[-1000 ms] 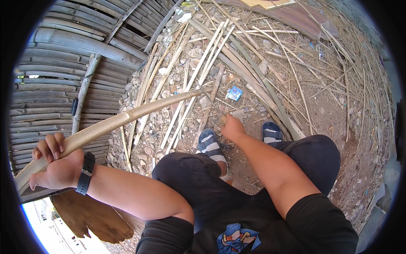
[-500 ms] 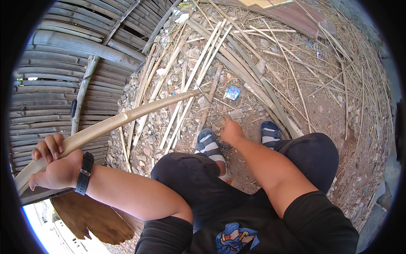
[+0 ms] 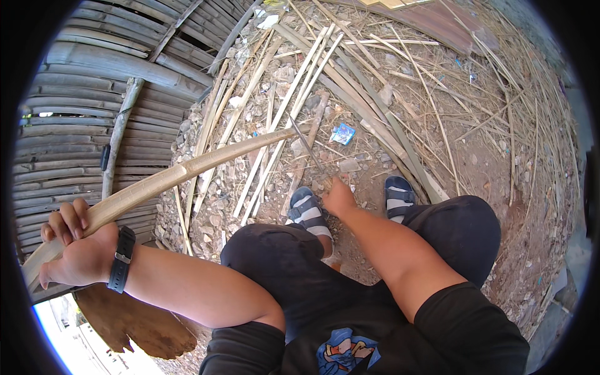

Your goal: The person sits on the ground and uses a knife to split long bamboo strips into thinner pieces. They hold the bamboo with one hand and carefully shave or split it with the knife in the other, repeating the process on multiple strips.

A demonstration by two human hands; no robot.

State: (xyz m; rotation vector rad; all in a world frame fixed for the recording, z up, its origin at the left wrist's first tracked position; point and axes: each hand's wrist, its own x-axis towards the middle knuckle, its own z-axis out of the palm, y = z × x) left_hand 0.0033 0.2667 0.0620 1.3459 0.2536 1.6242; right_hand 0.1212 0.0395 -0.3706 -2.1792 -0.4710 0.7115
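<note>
On the left, my left hand (image 3: 78, 250) is wrapped round the near end of a long split bamboo pole (image 3: 187, 169), which slants up and away toward the middle of the ground. Low between my feet, my right hand (image 3: 340, 197) is closed round the handle of a knife, mostly hidden by the fingers. Its thin dark blade (image 3: 305, 144) points up and left, crossing the pole's far tip. Whether blade and tip touch, I cannot tell.
Bamboo strips (image 3: 287, 119) lie scattered over stony, straw-covered ground ahead. A blue wrapper (image 3: 342, 134) rests among them. A bamboo slat wall (image 3: 75, 150) stands at left, with a brown sheet (image 3: 134, 322) below it. My sandalled feet (image 3: 307, 209) flank my right hand.
The pole's far tip has shifted slightly left, so less of it reaches past the blade. The knife blade has tilted a little more upright. Both hands keep their grips.
</note>
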